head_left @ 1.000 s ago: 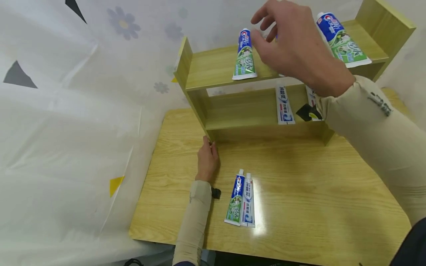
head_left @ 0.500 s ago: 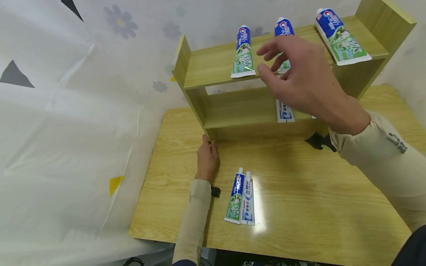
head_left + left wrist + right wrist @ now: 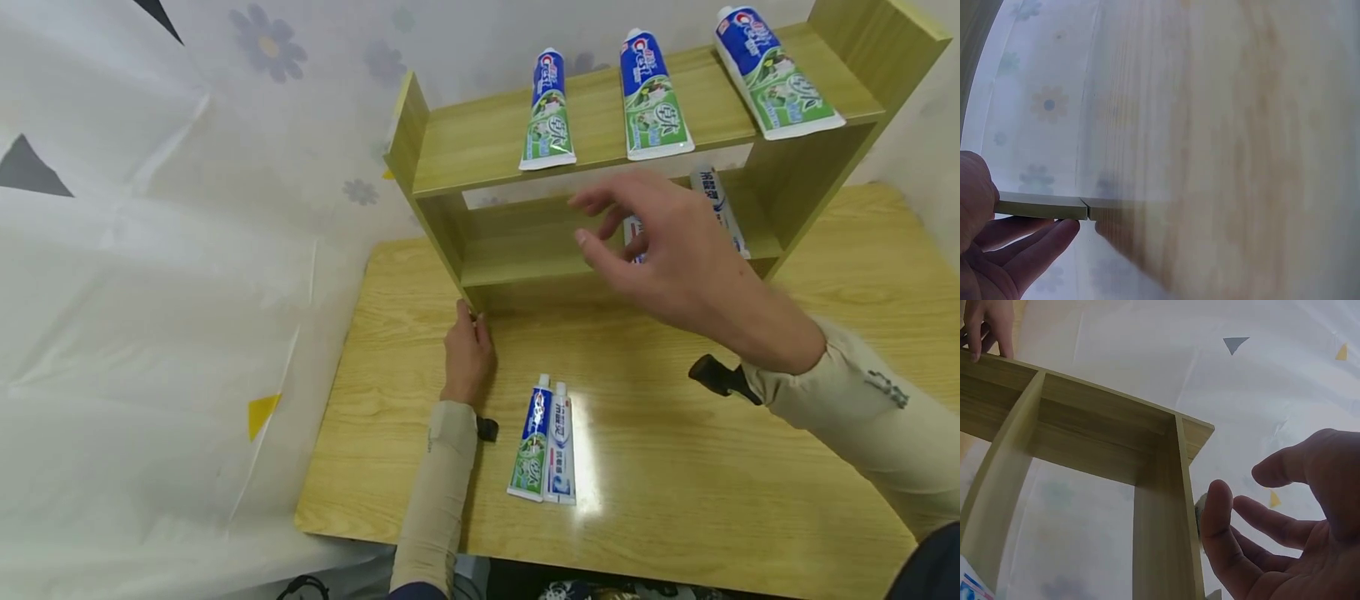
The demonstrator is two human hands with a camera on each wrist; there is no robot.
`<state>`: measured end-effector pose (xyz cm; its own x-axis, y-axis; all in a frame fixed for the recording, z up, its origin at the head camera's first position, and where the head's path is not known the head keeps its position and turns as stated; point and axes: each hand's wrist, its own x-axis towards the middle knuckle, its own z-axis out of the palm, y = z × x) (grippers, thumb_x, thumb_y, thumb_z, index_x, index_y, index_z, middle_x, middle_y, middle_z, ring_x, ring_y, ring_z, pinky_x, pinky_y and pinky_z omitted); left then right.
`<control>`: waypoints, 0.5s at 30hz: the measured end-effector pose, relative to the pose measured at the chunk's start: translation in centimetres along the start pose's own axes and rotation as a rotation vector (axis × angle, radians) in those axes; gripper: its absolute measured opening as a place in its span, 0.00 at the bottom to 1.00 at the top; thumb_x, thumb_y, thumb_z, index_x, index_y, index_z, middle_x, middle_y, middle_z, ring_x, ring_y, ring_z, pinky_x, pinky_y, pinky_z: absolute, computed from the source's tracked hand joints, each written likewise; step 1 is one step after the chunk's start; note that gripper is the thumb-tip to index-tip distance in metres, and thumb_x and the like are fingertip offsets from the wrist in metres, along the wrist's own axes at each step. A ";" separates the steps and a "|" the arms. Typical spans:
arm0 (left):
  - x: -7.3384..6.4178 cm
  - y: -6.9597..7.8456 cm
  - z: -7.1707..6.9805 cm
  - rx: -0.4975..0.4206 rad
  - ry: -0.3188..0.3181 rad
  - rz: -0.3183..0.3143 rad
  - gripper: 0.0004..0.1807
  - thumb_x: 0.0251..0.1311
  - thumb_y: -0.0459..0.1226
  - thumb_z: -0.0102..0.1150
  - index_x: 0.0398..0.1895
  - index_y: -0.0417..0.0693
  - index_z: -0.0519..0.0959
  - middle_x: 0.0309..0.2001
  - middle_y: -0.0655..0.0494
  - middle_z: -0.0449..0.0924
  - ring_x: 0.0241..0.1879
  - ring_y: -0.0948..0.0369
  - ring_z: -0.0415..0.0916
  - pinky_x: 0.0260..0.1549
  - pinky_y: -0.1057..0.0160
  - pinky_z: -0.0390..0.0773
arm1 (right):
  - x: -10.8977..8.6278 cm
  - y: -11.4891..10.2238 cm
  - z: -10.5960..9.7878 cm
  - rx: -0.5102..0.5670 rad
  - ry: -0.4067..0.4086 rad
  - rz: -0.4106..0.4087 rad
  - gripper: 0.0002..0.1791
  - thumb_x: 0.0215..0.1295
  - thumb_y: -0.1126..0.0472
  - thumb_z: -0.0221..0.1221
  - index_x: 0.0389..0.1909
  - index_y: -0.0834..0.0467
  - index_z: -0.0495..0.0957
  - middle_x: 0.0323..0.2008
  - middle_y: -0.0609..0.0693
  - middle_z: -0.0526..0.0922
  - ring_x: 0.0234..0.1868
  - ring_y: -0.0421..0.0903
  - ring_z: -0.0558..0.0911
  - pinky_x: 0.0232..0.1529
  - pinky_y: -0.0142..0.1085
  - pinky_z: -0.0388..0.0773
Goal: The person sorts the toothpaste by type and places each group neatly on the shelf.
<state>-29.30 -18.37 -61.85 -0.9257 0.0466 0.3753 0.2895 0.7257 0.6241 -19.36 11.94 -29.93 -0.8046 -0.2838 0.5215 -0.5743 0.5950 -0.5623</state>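
A two-tier wooden shelf (image 3: 491,150) stands on the table. My left hand (image 3: 467,360) grips the bottom of its left side panel; in the left wrist view, fingers and thumb lie on either side of the board edge (image 3: 1041,208). Three blue-and-green toothpaste tubes lie on the top tier: left (image 3: 550,117), middle (image 3: 656,108) and right (image 3: 780,83). My right hand (image 3: 671,254), fingers loosely bent, holds nothing in front of the lower tier. It partly covers one white toothpaste tube (image 3: 632,227); another white tube (image 3: 722,208) lies to its right.
On the table (image 3: 390,400), nearer me, a blue-and-green tube (image 3: 529,446) and a white tube (image 3: 560,450) lie side by side. A patterned wall covering (image 3: 330,108) rises behind the shelf, and a white sheet (image 3: 135,333) hangs at the left.
My right hand has come down from the top tier to the lower tier's height, uncovering the middle blue-and-green toothpaste tube. The left hand stays on the shelf panel.
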 end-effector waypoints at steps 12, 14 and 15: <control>0.3 -2.1 0.9 0.067 -0.011 0.031 0.19 0.89 0.52 0.35 0.59 0.47 0.68 0.28 0.54 0.77 0.22 0.62 0.72 0.19 0.65 0.73 | -2.9 1.7 4.4 0.094 -0.141 0.064 0.14 0.76 0.66 0.66 0.59 0.59 0.84 0.52 0.53 0.87 0.42 0.45 0.86 0.36 0.32 0.84; 0.4 -2.2 0.9 0.071 -0.010 0.037 0.20 0.89 0.52 0.34 0.59 0.47 0.68 0.28 0.54 0.77 0.22 0.62 0.73 0.19 0.65 0.73 | -3.4 2.1 5.3 0.106 -0.170 0.088 0.14 0.76 0.66 0.66 0.59 0.60 0.83 0.52 0.54 0.86 0.43 0.46 0.86 0.37 0.34 0.85; 0.4 -2.2 0.9 0.072 -0.009 0.039 0.20 0.89 0.53 0.34 0.59 0.47 0.68 0.29 0.53 0.77 0.22 0.62 0.73 0.19 0.65 0.73 | -3.6 2.2 5.7 0.115 -0.184 0.104 0.15 0.75 0.66 0.66 0.59 0.60 0.83 0.52 0.54 0.86 0.44 0.47 0.86 0.37 0.34 0.85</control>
<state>-30.53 -19.34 -63.70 -0.9162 0.0817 0.3923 0.3076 0.7706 0.5581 -18.59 10.01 -36.75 -0.8683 -0.3638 0.3373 -0.4918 0.5419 -0.6816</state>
